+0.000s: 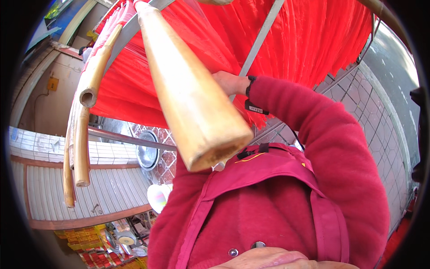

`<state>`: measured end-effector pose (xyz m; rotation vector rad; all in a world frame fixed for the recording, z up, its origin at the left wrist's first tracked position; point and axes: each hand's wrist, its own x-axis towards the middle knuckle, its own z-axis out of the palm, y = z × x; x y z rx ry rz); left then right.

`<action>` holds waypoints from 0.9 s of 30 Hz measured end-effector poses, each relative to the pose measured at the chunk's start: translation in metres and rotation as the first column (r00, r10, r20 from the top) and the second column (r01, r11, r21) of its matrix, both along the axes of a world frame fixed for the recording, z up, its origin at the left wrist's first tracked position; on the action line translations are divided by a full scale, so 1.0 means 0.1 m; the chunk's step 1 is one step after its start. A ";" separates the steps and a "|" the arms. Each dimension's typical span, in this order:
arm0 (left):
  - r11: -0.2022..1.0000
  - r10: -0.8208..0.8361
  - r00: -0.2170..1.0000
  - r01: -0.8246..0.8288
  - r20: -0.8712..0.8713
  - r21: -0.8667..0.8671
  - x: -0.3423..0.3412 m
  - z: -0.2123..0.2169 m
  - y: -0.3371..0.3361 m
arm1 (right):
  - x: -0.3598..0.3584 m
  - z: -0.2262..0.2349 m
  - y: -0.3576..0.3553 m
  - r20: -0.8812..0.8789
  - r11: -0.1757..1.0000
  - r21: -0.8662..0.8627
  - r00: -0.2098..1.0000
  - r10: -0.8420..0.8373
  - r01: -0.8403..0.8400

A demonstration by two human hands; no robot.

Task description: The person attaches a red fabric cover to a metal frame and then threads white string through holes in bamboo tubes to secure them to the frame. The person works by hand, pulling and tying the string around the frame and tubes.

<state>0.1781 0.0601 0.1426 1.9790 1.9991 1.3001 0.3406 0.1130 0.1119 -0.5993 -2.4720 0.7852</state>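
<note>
My right hand point(227, 83) reaches up beside the hanging red sheets point(309, 40), which look like thin cloth or paper in many folds. A dark band circles its wrist. The thick bamboo pole point(188, 85) slants across the front, its cut end close to me, and covers the fingers of that hand, so I cannot make out what they touch. My left sleeve point(179, 179) goes up behind the same pole; the left hand itself does not show.
More bamboo poles point(82, 148) stick out at the left. Grey metal bars point(262, 38) run among the red sheets. A metal basin point(148, 150) stands on the tiled floor, near a corrugated panel point(89, 193). Colourful packets point(85, 237) lie lower left. Paving and a road point(392, 62) are at the right.
</note>
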 end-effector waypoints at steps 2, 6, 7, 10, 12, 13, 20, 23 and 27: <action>1.000 0.017 0.995 -0.019 0.098 0.009 0.03 0.07 -0.06 | 0.02 0.00 -0.03 -0.156 1.000 -0.001 0.988 0.010 -0.010; 0.983 -0.108 0.898 0.032 0.427 0.181 0.16 0.21 -0.14 | 0.08 0.04 -0.08 -0.316 0.974 -0.207 0.948 0.026 -0.096; 0.971 -0.146 0.873 0.037 0.466 0.236 0.19 0.24 -0.17 | 0.08 0.07 -0.08 -0.310 0.980 -0.181 0.950 0.027 -0.086; 0.931 -0.218 0.885 0.061 0.412 0.361 0.25 0.38 -0.23 | 0.08 0.16 -0.12 -0.298 0.973 -0.222 0.955 -0.005 -0.064; 0.941 -0.155 0.891 0.003 0.427 0.337 0.30 0.48 -0.25 | 0.10 0.21 -0.15 -0.334 0.988 -0.151 0.943 -0.008 -0.045; 0.945 -0.128 0.887 -0.026 0.443 0.326 0.33 0.51 -0.26 | 0.12 0.23 -0.18 -0.350 0.992 -0.118 0.937 -0.010 -0.033; 0.898 0.142 0.865 -0.317 0.481 0.305 0.24 0.63 -0.22 | 0.22 0.40 -0.20 -0.583 0.964 -0.235 0.811 -0.039 -0.122; 0.886 0.139 0.825 -0.350 0.548 0.302 0.10 0.58 -0.25 | 0.24 0.43 -0.19 -0.641 0.986 -0.162 0.764 -0.079 -0.034; 0.861 0.160 0.831 -0.382 0.533 0.337 0.01 0.50 -0.29 | 0.21 0.38 -0.18 -0.616 0.974 -0.226 0.769 -0.170 0.035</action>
